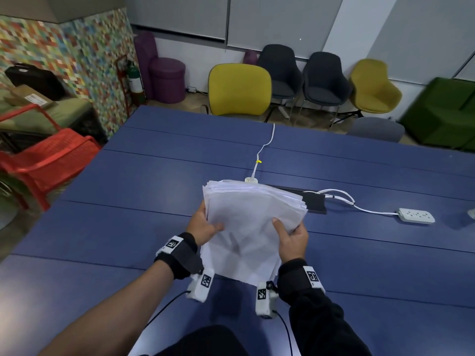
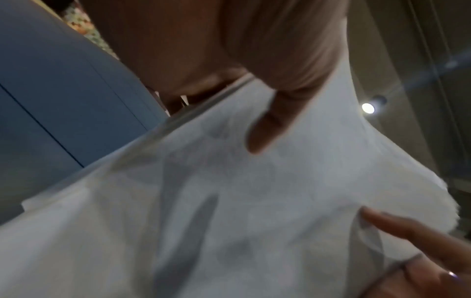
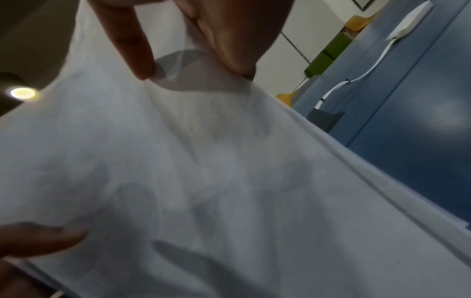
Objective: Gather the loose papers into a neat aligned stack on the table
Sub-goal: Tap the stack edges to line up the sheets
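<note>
A thick bundle of white papers [image 1: 246, 227] is held upright over the blue table [image 1: 128, 201], its lower edge near the tabletop and its top edges fanned and uneven. My left hand [image 1: 203, 224] grips the bundle's left side, thumb on the front sheet. My right hand [image 1: 291, 237] grips the right side, thumb on the front. In the left wrist view the papers [image 2: 229, 211] fill the frame with my thumb [image 2: 270, 127] pressed on them. The right wrist view shows the papers [image 3: 203, 181] pinched under my right thumb [image 3: 132, 46].
A white power strip [image 1: 416, 215] with its cable lies on the table to the right, and a dark cable box [image 1: 312, 200] sits just behind the papers. Yellow and dark chairs [image 1: 239, 89] line the far edge. A red plastic chair [image 1: 43, 160] stands at the left.
</note>
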`<state>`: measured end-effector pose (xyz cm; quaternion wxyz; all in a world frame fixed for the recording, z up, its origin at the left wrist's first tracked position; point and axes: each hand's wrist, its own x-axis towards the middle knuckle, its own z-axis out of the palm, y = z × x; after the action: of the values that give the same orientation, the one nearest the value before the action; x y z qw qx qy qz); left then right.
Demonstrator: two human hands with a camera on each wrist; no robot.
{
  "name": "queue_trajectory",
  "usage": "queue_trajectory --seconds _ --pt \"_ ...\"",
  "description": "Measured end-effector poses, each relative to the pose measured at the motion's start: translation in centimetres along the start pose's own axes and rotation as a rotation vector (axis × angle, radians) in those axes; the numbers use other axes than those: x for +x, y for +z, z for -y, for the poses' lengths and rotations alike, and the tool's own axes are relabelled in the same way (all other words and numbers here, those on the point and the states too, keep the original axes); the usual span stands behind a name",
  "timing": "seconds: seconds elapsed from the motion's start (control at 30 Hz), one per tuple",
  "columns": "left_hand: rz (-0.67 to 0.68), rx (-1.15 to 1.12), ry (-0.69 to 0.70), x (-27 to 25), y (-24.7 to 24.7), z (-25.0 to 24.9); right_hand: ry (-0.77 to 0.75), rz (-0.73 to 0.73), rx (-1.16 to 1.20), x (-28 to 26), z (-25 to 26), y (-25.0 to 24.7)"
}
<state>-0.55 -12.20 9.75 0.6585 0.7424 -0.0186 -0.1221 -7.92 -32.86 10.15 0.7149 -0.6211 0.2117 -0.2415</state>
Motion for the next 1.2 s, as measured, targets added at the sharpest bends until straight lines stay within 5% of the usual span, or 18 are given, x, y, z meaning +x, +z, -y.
queue_trajectory --seconds 0.17,0.27,0.5,0.8,1.0,1.2 --pt "-0.254 -0.129 0.144 0.3 0.8 -2.6 -0.106 0.015 0.051 0.0 2.4 1.0" --pt "-0.209 -0.181 0.207 0.0 -0.1 -2.9 -0.157 0.014 0.061 0.2 2.9 0.7" --pt "-0.150 -0.132 -0.026 0.1 0.4 1.4 -0.028 -0.033 -0.089 -0.6 1.6 1.4" --pt "-0.136 -0.087 0.048 1.3 0.2 2.0 -0.162 -0.083 -0.007 -0.4 4.1 2.6" --pt "-0.155 -0.091 0.056 1.6 0.2 2.4 0.016 -0.283 -0.063 0.7 5.7 4.5" --pt "-0.138 -0.114 0.060 1.5 0.1 2.1 -0.049 -0.343 -0.067 0.9 4.9 4.0"
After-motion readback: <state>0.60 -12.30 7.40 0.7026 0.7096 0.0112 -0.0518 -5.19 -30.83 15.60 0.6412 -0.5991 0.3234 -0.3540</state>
